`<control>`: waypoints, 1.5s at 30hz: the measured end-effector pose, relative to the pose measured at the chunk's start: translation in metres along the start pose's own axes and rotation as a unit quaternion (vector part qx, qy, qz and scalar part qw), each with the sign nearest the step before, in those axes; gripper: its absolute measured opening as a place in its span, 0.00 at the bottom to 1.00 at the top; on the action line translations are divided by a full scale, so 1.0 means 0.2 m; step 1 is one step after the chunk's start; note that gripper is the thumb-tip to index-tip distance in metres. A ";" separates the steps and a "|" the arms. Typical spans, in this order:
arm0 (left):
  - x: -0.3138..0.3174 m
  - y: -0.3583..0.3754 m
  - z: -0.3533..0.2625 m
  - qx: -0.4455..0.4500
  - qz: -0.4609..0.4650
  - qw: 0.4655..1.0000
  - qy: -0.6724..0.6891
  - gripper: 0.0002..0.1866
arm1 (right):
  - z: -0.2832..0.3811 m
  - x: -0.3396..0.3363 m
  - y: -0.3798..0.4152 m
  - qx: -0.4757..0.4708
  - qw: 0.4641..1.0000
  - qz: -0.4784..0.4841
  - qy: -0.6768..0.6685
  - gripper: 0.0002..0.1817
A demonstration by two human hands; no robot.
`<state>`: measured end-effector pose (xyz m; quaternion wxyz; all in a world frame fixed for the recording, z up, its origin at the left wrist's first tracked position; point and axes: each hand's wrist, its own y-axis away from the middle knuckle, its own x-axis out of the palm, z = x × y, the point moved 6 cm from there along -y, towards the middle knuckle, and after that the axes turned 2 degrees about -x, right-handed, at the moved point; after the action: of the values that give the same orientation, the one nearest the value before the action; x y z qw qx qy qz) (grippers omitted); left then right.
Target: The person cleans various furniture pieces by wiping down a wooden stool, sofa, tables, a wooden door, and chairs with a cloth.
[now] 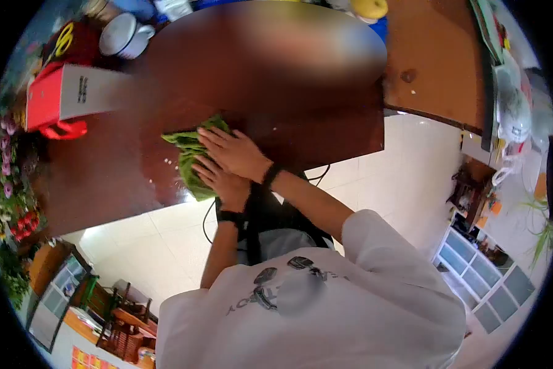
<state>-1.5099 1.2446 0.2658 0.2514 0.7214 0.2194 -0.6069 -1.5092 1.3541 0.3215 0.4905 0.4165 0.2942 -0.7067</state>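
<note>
Along the near edge of the dark brown tabletop, a rumpled green cloth, lying under both palms. Laid flat over it, right hand with fingers slightly spread and nothing pinched. Just nearer to the same edge, left hand, likewise flat, fingers a little apart. Dark wristbands on both arms.

On the bare left part of the tabletop, glossy with reflected light, a scatter of small white crumbs. At its left end, a red and pale grey box above a loop of red ribbon. By its far left corner, a white mug and yellow scissors. Over its far part, a heavy blur, too smeared to read.

Beyond its left end, pink and red flowers. Off its right end, a lighter brown table with one dark round mark. Below its near edge, pale floor tiles. Farther out on the near left, wooden chairs; on the near right, well apart, a glass-paned cabinet.
</note>
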 end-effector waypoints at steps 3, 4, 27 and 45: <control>-0.08 -0.03 -0.48 0.011 0.129 0.991 0.044 0.44 | -0.35 -0.19 0.34 0.100 0.993 0.038 0.044 0.31; -0.05 -0.05 -0.61 0.018 0.128 0.991 0.045 0.44 | -0.49 -0.29 0.45 0.139 0.988 0.033 0.058 0.33; -0.07 0.11 -1.01 0.299 0.111 0.925 0.205 0.32 | -0.83 -0.44 1.39 0.379 0.923 -0.011 -0.058 0.46; -0.25 0.01 0.45 0.102 0.049 0.994 0.012 0.35 | 0.20 0.13 -0.02 0.247 0.968 -0.004 0.053 0.50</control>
<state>-1.5851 1.1860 0.3021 0.2036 0.7602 0.1237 -0.6044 -1.5298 1.3117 0.3176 0.3533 0.5604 0.1377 -0.7363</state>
